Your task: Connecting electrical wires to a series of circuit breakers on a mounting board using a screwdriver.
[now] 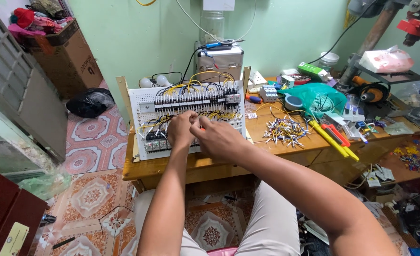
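Bench [285,142]: wooden, cluttered; loose wire offcuts [283,129] right.
Wiring panel [186,118]: white, rigid, propped upright at the bench's left.
Left hand [180,129]: grip pinching thin wires [205,115], likely light, pliable.
Right hand [217,137]: grip pinched on orange tool [202,129].
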